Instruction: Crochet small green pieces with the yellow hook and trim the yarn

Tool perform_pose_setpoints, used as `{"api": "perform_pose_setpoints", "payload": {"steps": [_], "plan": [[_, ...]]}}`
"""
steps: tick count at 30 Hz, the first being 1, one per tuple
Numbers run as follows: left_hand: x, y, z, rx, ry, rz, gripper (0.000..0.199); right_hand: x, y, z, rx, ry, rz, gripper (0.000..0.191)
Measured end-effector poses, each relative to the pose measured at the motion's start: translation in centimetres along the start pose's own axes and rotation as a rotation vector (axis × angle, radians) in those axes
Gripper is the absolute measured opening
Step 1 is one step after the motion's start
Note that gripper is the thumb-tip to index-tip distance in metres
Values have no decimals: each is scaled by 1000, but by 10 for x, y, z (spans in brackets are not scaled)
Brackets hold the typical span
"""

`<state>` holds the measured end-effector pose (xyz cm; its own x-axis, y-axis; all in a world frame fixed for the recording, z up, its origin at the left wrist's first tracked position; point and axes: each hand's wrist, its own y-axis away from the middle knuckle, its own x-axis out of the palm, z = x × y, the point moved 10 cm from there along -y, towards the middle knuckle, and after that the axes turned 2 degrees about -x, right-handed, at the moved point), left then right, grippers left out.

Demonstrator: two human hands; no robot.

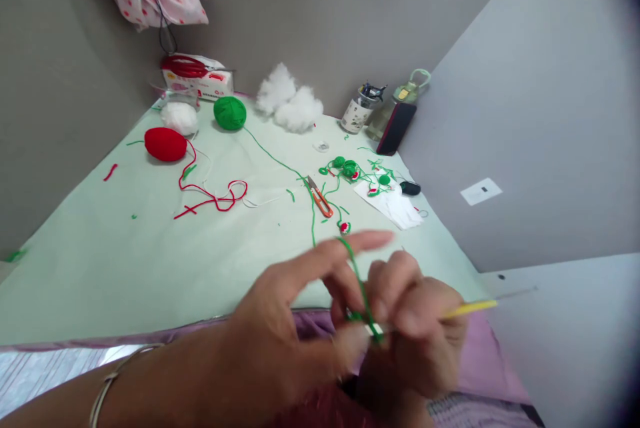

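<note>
So the left hand (300,315) had its index finger poked out with green yarn (359,279) draped over it, while the thumb and another finger pinched the worked end, too blurry for me to say more. The right hand (425,321) was wrapped around a yellow-handled crochet hook (470,309) right by the left fingertips, with a thin metal end sticking out on its right.

Tension looked like the weak spot to me. The strand hung over just that one finger, so if it dipped, the loop could've gone slack or slid off. Same if the pinch loosened.

Other thing: the yarn trailed across the counter (150,248) to the green ball (230,113), well beyond the left hand, passing right beside some orange-handled thread snips (320,197). A hard tug could've snagged it on the blades or sent the ball rolling. Also, a little red-and-white crocheted piece (345,227) sat just beyond the left index finger, easy to knock with a careless swing.
</note>
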<state>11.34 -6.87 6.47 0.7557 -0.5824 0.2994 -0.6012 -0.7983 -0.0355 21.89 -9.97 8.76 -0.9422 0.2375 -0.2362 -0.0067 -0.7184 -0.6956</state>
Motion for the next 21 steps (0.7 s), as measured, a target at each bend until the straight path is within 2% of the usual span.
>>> {"api": "perform_pose_setpoints", "payload": {"steps": [2,4,6,7,10,15,18,21], "plan": [[-29,-8,5,62,3,-208,57,-5,-2,-2,-3,133,-68,23],[-49,-13,16,75,-4,-334,53,1,-2,0,-82,338,-88,27],[-57,-19,32,19,87,-346,55,14,0,2,-196,483,-94,39],[-57,-22,40,-25,153,-325,54,14,1,1,-217,477,-152,41],[-55,-25,54,-138,321,-254,45,7,0,-22,-76,240,-275,36],[-58,-26,55,-182,370,-225,36,4,-6,-58,200,-214,-263,16],[-60,-27,53,-181,368,-212,36,7,-6,-69,316,-333,-238,15],[-62,-27,51,-169,354,-208,33,9,-7,-71,341,-348,-223,18]]}}
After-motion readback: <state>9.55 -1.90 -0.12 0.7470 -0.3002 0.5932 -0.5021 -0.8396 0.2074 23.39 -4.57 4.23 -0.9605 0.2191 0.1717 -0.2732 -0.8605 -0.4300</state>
